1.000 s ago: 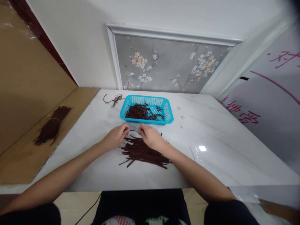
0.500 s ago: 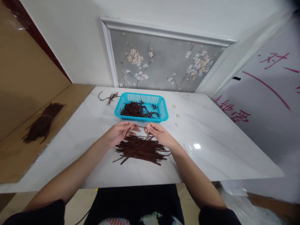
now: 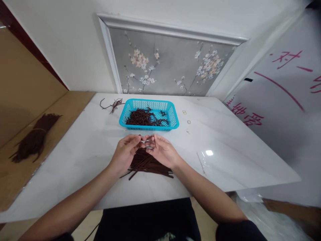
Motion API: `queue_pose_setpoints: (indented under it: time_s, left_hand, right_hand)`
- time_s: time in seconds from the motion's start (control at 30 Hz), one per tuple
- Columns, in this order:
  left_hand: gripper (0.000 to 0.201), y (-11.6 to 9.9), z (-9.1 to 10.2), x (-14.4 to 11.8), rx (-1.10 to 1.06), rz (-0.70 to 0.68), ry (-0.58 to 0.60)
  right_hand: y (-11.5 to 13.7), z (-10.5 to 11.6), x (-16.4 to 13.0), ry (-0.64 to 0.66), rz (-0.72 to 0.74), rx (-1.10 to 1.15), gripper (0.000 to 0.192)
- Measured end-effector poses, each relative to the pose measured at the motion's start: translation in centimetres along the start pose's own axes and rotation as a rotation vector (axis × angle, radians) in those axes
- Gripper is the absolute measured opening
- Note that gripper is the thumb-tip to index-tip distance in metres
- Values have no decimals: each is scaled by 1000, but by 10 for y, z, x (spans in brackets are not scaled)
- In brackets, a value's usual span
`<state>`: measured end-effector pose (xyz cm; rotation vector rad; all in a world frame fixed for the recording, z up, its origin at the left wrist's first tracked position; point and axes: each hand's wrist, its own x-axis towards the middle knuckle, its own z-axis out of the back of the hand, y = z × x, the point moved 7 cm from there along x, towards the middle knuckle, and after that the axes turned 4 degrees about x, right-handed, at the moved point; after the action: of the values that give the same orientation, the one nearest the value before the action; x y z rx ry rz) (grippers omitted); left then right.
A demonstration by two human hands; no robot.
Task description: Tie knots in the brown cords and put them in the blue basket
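Both hands are now drawn together at frame centre, just above the far edge of the strip pile (image 3: pixel 147 164). Half a second earlier they are held apart with one dark strip stretched between them; a second earlier the same strip is pinched lower, close to the pile. That span is now closed.

Left hand (image 3: pixel 126 150): fingers curled narrow, tips pinched at the meeting point. Right hand (image 3: pixel 162 150): likewise narrow, thumb and forefinger closed. Between the fingertips a small pale, shiny piece (image 3: pixel 146 143) is seen; whether it is a ring, a clip or a band cannot be told. A short end of dark strip (image 3: pixel 154 143) stands up just beside the right fingertips, so the strip is judged to be gathered or folded into the pinch rather than released.

The pile lies on the tabletop (image 3: pixel 225 157) directly under and before the hands, strips roughly parallel, running left to right. The blue basket (image 3: pixel 173 115) sits beyond the hands, upper centre, part-filled with more strips. A few loose strips (image 3: pixel 112 104) lie to its left; small rings (image 3: pixel 187 117) lie to its right, well apart from the hands. A tied bundle (image 3: pixel 33 140) rests on the brown surface at far left.

Judgement: work is shifted from drawing out a strip to fine handling at the fingertips.
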<state>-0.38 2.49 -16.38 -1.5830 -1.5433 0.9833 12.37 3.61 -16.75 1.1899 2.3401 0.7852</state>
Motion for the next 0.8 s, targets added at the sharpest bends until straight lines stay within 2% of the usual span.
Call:
queue_pose_setpoints:
  time_s: [0.13,0.3,0.4,0.53,0.7,0.8]
  left_hand:
    - [22,-3,4,-6,139,-102,-134]
    - [27,-12,13,-17,393,-193,-314]
    - [23,-19,9,-20,545,-287,-289]
    - [17,-28,-3,-26,717,-516,-222]
    - [27,-22,6,-24,619,-434,-316]
    - [14,-26,0,-26,596,-503,-274]
  right_hand:
    - [-3,-7,-2,27,37,-84,20]
    - [3,-11,-4,-4,229,-345,22]
    - [9,-15,-7,-44,313,-480,20]
    - [17,-14,-10,-112,378,-539,19]
    - [14,-9,-10,-182,337,-525,19]
    - [8,-9,-9,-190,285,-490,21]
